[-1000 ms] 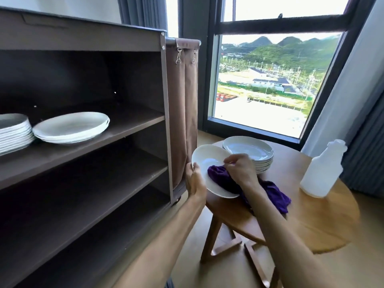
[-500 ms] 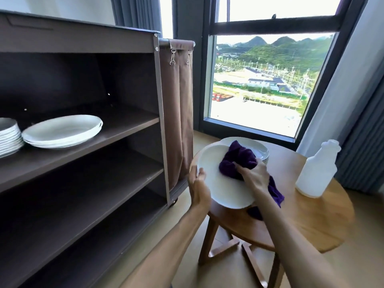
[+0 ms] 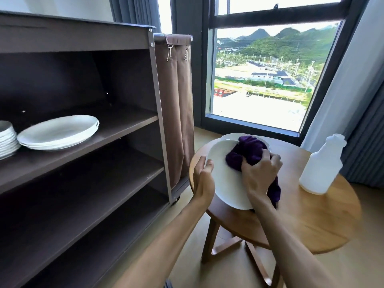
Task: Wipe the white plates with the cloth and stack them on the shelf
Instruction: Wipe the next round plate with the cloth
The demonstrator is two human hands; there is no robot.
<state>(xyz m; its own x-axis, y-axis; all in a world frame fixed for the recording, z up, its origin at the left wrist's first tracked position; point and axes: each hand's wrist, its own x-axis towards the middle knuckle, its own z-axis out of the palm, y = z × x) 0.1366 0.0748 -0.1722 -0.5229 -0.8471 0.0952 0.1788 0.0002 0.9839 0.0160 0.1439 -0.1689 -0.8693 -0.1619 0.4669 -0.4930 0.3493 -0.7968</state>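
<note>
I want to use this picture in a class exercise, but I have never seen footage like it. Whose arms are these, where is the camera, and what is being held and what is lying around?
There is no machine here: a person wears a camera on the head, so you look down along their own arms. The left hand grips the rim of a white plate, tilted over a round wooden table. The right hand grips a purple cloth against it. Behind it, the rim of another plate shows. A white bottle stands on the table. Plates already lie on the shelf.
</note>
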